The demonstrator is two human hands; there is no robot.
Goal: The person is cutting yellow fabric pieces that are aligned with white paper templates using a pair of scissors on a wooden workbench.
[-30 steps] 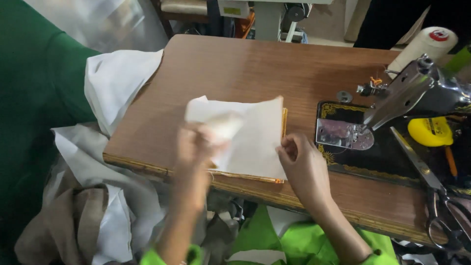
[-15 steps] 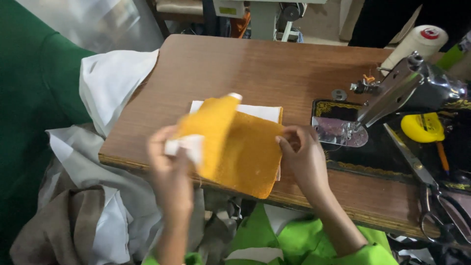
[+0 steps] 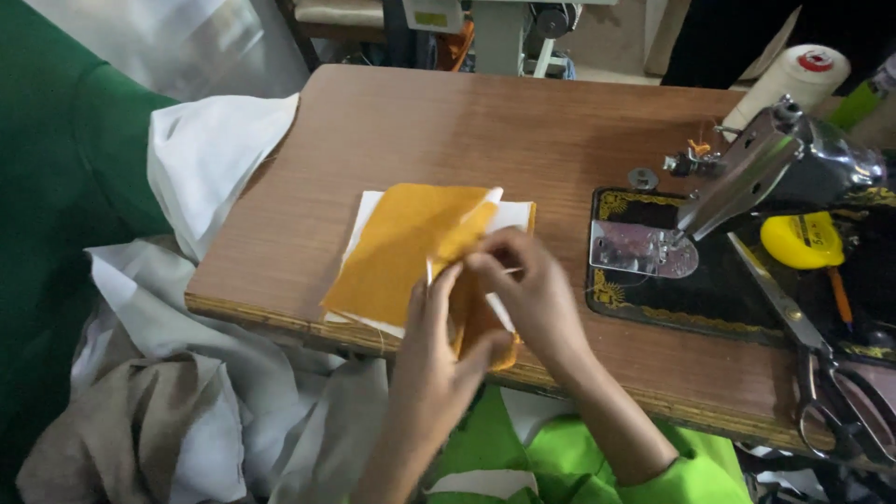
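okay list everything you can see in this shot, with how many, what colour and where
mustard fabric piece: one, mustard yellow, table front, under both hands
white fabric piece: one, white, beneath the mustard piece
wooden table: one, brown
sewing machine: one, silver and black, table right
scissors: one, metal, right edge
tape measure: one, yellow, behind the machine arm
thread cone: one, cream, top right
loose cloth: white and beige heap, left of table
green surface: one, far left
left hand: pinching the mustard piece
right hand: pinching it too
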